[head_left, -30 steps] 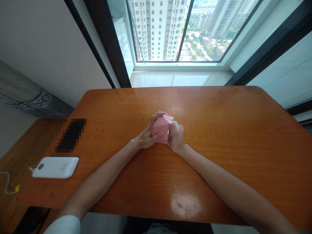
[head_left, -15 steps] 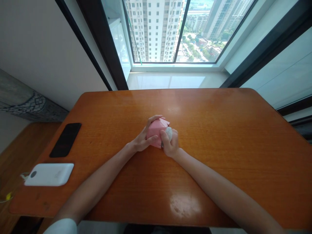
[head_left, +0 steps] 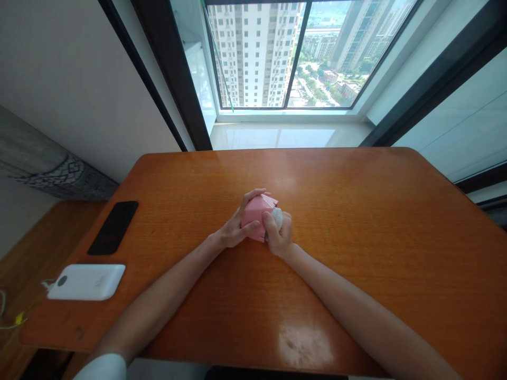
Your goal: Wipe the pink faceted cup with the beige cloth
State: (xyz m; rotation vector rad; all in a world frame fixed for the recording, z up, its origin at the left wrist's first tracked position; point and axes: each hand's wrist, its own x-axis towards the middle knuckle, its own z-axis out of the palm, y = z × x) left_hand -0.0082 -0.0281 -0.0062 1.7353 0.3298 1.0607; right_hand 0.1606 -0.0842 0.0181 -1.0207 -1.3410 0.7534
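Where a window (head_left: 253, 53) looks out on high-rise towers, a pale stone sill (head_left: 273, 137) runs behind the largest piece, an orange wooden table (head_left: 356, 237). Lower wooden shelf (head_left: 43, 237) at the table's left. On the table's left side: a black smartphone (head_left: 113, 228), and nearer the person, a white power bank (head_left: 86, 282), its thin cable (head_left: 8, 327) trailing left. Mid-table: a pink faceted object (head_left: 254, 216), held in a narrow, closed grip between the left hand (head_left: 235, 227) and right hand (head_left: 278, 236); contact with the wood cannot be told. A mottled grey-white lump (head_left: 277, 217) sits against its right side, partly hidden by the right hand's fingers.
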